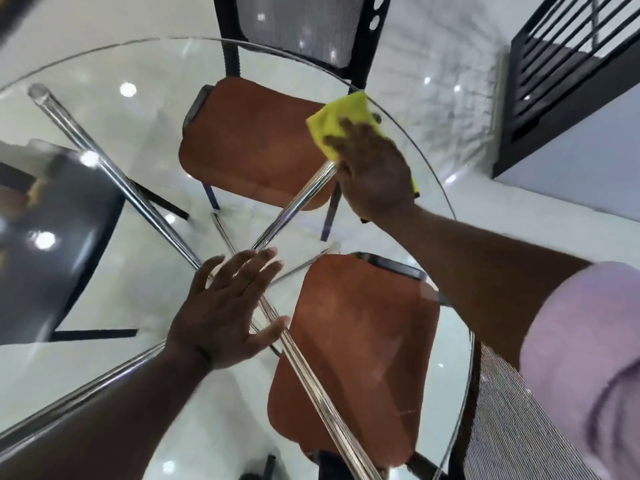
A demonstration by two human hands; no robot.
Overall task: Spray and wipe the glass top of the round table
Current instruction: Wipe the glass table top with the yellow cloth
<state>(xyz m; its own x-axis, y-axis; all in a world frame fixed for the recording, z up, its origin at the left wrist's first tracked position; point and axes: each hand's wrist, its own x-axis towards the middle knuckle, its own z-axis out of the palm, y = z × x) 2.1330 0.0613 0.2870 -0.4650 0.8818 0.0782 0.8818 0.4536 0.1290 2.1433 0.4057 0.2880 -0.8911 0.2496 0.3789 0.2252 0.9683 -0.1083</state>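
The round clear glass counter top (138, 64) is seen from above, glossy with light reflections. Chrome tube legs (114, 174) and two orange chair seats (252, 140) are visible through it. The right arm is extended toward the far right rim, where the right hand (377, 174) is laid flat, fingers straight, pressing a yellow cloth (341, 114) onto the glass. The left hand (221, 313) is rested palm-down near the centre, fingers splayed, nothing held.
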